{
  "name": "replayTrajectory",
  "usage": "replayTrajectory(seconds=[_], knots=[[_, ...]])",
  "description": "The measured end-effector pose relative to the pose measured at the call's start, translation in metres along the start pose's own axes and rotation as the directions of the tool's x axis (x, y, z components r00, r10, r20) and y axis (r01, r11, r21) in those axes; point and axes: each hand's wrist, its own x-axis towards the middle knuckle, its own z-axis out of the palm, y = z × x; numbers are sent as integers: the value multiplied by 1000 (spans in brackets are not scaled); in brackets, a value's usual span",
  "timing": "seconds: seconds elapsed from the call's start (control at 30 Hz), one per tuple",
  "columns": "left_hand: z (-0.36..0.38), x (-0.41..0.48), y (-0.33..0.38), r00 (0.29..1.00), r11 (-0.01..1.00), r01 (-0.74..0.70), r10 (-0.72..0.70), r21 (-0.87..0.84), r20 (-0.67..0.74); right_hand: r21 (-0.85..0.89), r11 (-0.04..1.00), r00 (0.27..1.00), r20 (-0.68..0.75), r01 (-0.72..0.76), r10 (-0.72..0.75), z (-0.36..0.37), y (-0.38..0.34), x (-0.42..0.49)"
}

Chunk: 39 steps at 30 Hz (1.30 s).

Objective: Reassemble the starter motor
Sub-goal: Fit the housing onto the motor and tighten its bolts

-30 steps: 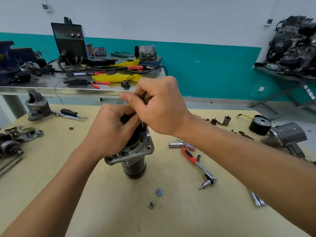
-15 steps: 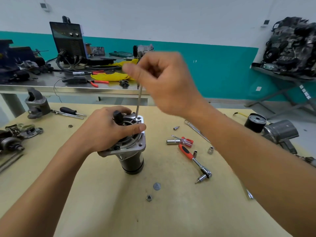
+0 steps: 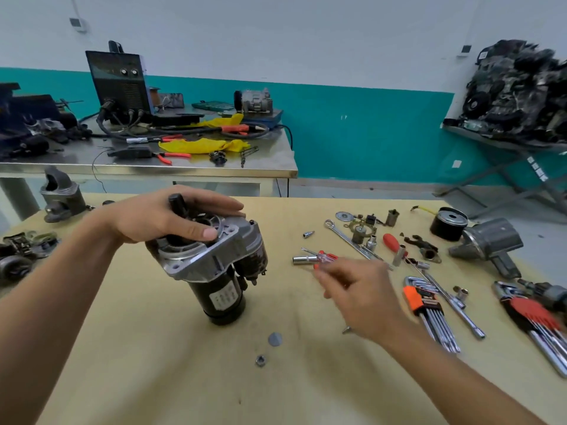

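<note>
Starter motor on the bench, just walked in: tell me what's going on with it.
A person's left hand grips the top of the starter motor, which stands tilted on the yellow table. The right hand hovers, blurred, beside a small red-handled screwdriver; whether it holds anything is unclear. A nut and a round disc lie loose in front.

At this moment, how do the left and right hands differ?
The left hand grips the top of the starter motor, which stands tilted on the table; the right hand touches no part of it. The left hand is sharp; the right hand is blurred beside the small screwdriver, so whether it holds anything is unclear. Both are bare.
</note>
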Motion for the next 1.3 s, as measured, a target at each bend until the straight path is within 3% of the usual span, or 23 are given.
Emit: replayTrajectory(seconds=[0.07,0.1,0.23,0.33,0.4,0.47,0.57,0.7,0.83,0.97,1.03,1.1,1.2,1.23,1.3], knots=[[-6,0,3,998,1000,9,-10,17,55,-217,961,977,162,171,-137,11,9,-6],[-9,-1,4,998,999,23,-25,39,65,-301,930,960,246,209,-136,12,12,-4],[-17,-12,10,994,982,105,-102,155,-23,-512,816,854,518,269,44,10,19,8],[-12,-18,10,991,982,94,-77,163,-112,-463,856,732,661,228,162,-6,20,18],[-7,-19,10,987,984,72,-48,160,-150,-448,860,704,692,245,160,-27,24,29],[-5,-19,11,987,986,50,-23,161,-160,-502,775,684,719,384,126,-50,30,41],[-9,-14,14,995,981,3,17,194,-100,-493,641,568,816,589,105,-65,41,46],[-14,-6,16,999,986,-33,35,166,-9,-346,558,413,911,754,6,-52,56,37],[-15,-4,18,1000,989,-20,18,149,14,-248,467,367,912,849,-183,-46,58,42],[-3,-3,19,991,983,-19,43,181,-129,-143,467,324,885,873,-335,-36,54,39],[3,-2,18,976,990,-16,45,137,-212,-151,514,376,851,844,-366,-25,49,36],[6,-3,17,963,995,-20,45,96,-264,-162,659,538,730,735,-420,-17,42,36],[11,-5,14,944,998,-25,41,53,-328,-33,940,828,484,340,-282,-12,14,48],[12,-4,14,938,999,-21,30,31,-346,39,976,882,422,212,-209,-12,1,55],[13,-4,16,929,1000,10,-15,-16,-371,161,985,921,372,57,-114,-14,-25,70]])
